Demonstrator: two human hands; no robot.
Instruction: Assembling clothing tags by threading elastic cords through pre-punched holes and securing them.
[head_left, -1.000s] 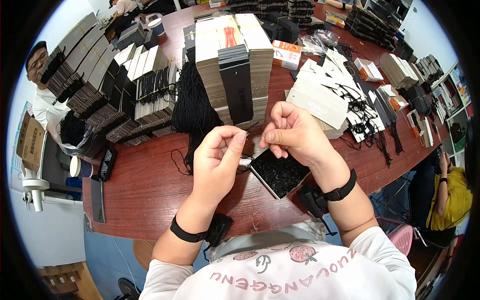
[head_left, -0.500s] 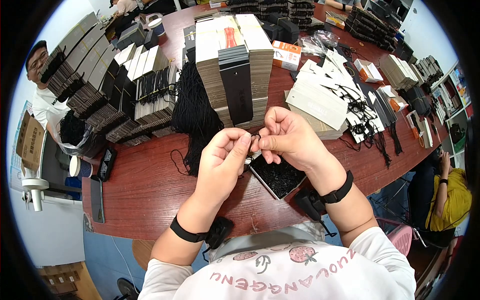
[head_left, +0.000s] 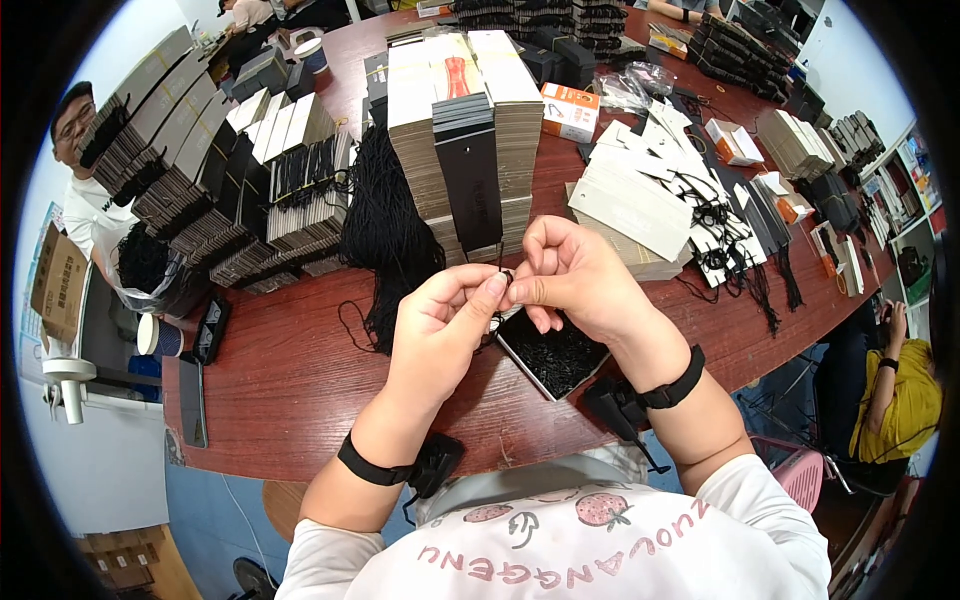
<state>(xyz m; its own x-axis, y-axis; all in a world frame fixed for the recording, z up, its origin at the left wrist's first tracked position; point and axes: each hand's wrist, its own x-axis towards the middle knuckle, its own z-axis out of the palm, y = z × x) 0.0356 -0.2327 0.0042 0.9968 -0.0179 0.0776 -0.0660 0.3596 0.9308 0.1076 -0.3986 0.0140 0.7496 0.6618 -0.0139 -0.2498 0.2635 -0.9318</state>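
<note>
Close together above the table, both of my hands pinch a thin black cord (head_left: 503, 275). My left hand (head_left: 447, 322) has thumb and forefinger pressed on it, and my right hand (head_left: 570, 275) grips it from the other side. The small part between the fingertips is mostly hidden. Just below my hands sits a shallow box of small black pieces (head_left: 513, 357). A thick bundle of black cords (head_left: 385, 235) lies to the left of my hands. Behind them a black tag (head_left: 470, 195) leans upright against tall stacks of cards (head_left: 412, 140).
Stacks of corded tags (head_left: 165, 130) stand at the left, with a paper cup (head_left: 160, 335) and a phone (head_left: 193, 400) by the table edge. White tags with black cords (head_left: 635, 200) spread out at the right. An orange and white box (head_left: 571, 112) stands behind. Other people sit around.
My fingertips have drawn slightly closer together over the cord, and a short upright bit of it now shows above them. The view has shifted slightly. Nothing has been let go.
</note>
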